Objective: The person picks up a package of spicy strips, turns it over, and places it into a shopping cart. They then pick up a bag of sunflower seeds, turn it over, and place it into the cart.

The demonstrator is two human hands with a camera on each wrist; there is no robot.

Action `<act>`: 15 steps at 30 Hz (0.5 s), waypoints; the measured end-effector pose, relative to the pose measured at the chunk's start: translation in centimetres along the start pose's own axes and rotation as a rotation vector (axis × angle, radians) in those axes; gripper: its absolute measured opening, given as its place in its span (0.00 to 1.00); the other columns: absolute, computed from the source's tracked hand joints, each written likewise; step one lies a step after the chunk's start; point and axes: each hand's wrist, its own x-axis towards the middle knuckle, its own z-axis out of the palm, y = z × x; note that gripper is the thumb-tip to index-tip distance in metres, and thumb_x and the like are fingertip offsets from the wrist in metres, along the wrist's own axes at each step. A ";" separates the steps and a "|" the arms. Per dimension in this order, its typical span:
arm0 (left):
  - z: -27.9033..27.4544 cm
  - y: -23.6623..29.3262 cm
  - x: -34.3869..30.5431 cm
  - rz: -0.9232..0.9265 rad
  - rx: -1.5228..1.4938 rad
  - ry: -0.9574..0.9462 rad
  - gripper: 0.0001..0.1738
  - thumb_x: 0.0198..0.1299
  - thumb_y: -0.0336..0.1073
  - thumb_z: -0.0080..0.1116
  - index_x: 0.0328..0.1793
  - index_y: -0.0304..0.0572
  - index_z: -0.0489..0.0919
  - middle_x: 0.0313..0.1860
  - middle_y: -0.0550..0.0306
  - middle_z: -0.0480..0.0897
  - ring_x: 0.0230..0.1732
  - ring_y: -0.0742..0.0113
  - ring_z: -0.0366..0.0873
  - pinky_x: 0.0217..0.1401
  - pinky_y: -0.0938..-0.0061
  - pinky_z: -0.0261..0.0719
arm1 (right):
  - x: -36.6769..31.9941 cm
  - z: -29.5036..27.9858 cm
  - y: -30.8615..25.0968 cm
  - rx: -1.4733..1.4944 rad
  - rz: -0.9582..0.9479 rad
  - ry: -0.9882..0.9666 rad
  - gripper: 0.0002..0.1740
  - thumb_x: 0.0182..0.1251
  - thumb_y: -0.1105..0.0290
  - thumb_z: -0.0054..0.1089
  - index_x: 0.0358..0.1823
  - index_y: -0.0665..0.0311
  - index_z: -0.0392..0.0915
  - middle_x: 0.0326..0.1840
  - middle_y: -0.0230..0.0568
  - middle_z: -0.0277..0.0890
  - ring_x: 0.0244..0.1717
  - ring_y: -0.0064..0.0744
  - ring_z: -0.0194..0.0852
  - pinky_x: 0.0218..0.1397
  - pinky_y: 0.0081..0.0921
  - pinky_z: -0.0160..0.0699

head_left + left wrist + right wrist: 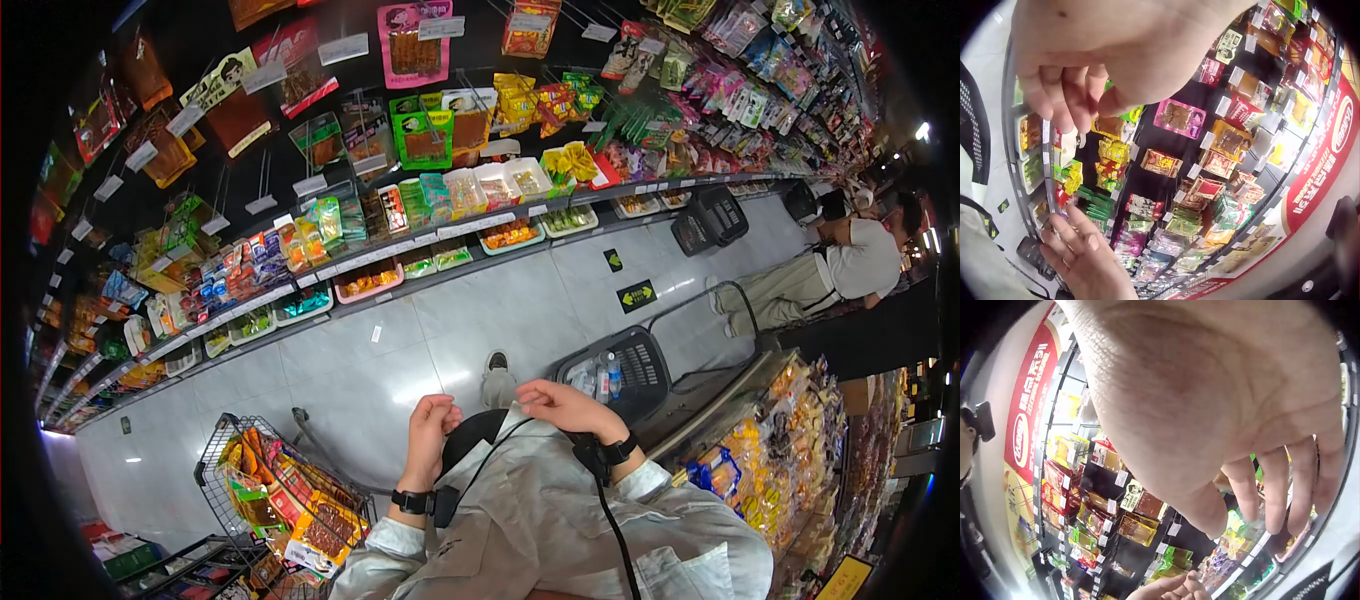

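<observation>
My left hand (430,432) is raised in front of the body, its fingers loosely bent and holding nothing. A short gap to its right is my right hand (572,411), palm turned inward, also empty. The hands do not touch each other. In the left wrist view the left hand (1110,50) fills the top, with the right hand (1094,269) below it, fingers spread. The right wrist view has the right hand (1210,394) large, fingers hanging down, and the left hand (1172,590) at the bottom edge. Packaged snacks (425,135) hang on the rack beyond them.
A wire cart (212,470) with several snack packs stands at the lower left. On the right are a dark basket (650,362) holding bottles (613,370), and a heap of packaged goods (790,450). Another basket (708,222) sits by the shelf; a person (865,260) stands at far right.
</observation>
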 end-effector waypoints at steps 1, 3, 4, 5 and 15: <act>0.6 0.5 0.5 0.009 0.004 0.024 0.07 0.73 0.31 0.51 0.52 0.41 0.78 0.39 0.59 0.84 0.40 0.72 0.82 0.48 0.77 0.80 | 1.2 -0.8 -0.3 -0.013 -0.013 -0.016 0.22 0.76 0.64 0.63 0.66 0.64 0.74 0.55 0.44 0.84 0.54 0.31 0.82 0.58 0.28 0.79; 2.1 1.4 1.5 0.024 0.011 0.072 0.08 0.73 0.30 0.51 0.52 0.40 0.79 0.39 0.58 0.84 0.39 0.73 0.81 0.47 0.79 0.79 | 3.4 -2.7 -0.7 -0.039 -0.035 -0.049 0.22 0.76 0.64 0.63 0.66 0.63 0.75 0.56 0.45 0.84 0.54 0.32 0.82 0.58 0.29 0.79; 2.7 1.7 2.3 0.038 0.010 0.091 0.08 0.73 0.31 0.51 0.52 0.40 0.79 0.38 0.59 0.84 0.39 0.74 0.81 0.48 0.79 0.79 | 4.8 -3.7 -0.1 -0.059 -0.081 -0.068 0.22 0.75 0.64 0.63 0.67 0.62 0.75 0.56 0.47 0.84 0.56 0.33 0.83 0.59 0.30 0.79; 3.6 2.3 3.2 0.058 0.010 0.102 0.08 0.73 0.31 0.51 0.52 0.40 0.79 0.38 0.59 0.84 0.39 0.74 0.81 0.48 0.79 0.79 | 5.8 -4.8 -0.1 -0.041 -0.106 -0.066 0.22 0.75 0.64 0.63 0.67 0.62 0.75 0.56 0.47 0.84 0.56 0.33 0.83 0.59 0.30 0.79; 13.6 7.3 9.8 0.114 0.135 0.102 0.09 0.74 0.32 0.51 0.54 0.40 0.79 0.40 0.59 0.85 0.43 0.73 0.82 0.51 0.78 0.78 | 12.7 -13.8 -1.3 0.061 -0.171 -0.114 0.20 0.76 0.65 0.62 0.65 0.64 0.76 0.54 0.46 0.85 0.54 0.30 0.84 0.57 0.27 0.80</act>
